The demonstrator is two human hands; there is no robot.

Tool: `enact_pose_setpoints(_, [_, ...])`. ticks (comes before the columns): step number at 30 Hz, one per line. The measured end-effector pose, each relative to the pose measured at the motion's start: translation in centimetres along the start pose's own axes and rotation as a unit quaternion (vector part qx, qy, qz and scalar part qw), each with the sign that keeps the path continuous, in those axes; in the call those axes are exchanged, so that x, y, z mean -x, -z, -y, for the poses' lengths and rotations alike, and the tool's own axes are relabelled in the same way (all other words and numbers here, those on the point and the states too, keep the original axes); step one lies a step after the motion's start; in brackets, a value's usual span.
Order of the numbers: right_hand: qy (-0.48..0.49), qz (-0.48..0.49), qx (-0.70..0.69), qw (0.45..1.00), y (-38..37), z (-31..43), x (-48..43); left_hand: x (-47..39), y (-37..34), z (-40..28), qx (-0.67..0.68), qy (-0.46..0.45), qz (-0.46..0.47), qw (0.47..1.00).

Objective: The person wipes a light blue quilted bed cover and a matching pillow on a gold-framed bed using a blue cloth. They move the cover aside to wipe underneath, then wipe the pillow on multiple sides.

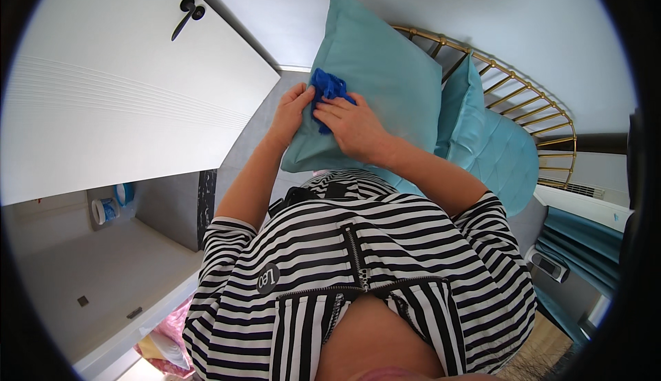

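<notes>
Upright before me stands a teal cushion point(382, 66) with a smooth, slightly shiny cover. My left hand point(290, 109) grips its left edge, thumb on the front face. A crumpled blue cloth point(329, 85) lies against the cushion near that edge. My right hand point(356, 125) presses the cloth onto the cover with its fingers; the palm side is hidden. Right of it, a second teal cushion point(462, 109) leans on a seat with a tufted teal pad point(508, 148).
Curved gold metal rails point(516, 78) form the seat's back against the wall. On the left is a white door point(129, 86) with a black handle point(187, 16). Beyond its lower edge, tubs point(106, 209) stand in a tiled room. A teal curtain point(583, 241) hangs at right.
</notes>
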State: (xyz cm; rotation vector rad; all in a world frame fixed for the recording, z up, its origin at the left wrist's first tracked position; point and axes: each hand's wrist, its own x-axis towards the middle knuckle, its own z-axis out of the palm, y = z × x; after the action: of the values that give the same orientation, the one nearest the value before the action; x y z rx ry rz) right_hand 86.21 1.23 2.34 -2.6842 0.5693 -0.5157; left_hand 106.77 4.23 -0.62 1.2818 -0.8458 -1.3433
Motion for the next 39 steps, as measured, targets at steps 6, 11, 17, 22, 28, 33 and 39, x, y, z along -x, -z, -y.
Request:
enact_pose_setpoints(6, [0.053, 0.001, 0.011, 0.999, 0.5, 1.1, 1.0, -2.4, 0.4, -1.3, -0.027, -0.018, -0.005, 0.999])
enact_pose_setpoints(11, [-0.027, -0.09, 0.051, 0.994, -0.2, -1.0, -0.6, -3.1, 0.3, -1.6, 0.17, 0.061, 0.032, 0.983])
enact_pose_setpoints(17, [-0.073, -0.114, 0.082, 0.987, -3.0, -4.7, -1.5, 1.0, 1.7, 0.2, 0.095, 0.139, 0.07, 0.983])
enact_pose_setpoints(22, [-0.076, -0.102, 0.065, 0.99, -5.5, -6.7, -1.9, 2.1, 3.7, 3.3, 0.071, 0.177, 0.051, 0.98])
enact_pose_setpoints(28, [-0.078, -0.094, 0.066, 0.99, -7.6, -6.7, -2.2, 2.4, 4.3, 8.1, 0.047, 0.217, -0.074, 0.972])
enact_pose_setpoints(33, [-0.082, -0.086, 0.074, 0.99, -8.5, -6.4, -2.3, 4.4, 4.8, 10.9, -0.006, 0.249, -0.063, 0.966])
enact_pose_setpoints(39, [-0.066, 0.008, 0.099, 0.993, -8.7, -4.4, -1.7, 3.4, 4.0, 11.0, 0.028, 0.134, -0.11, 0.984])
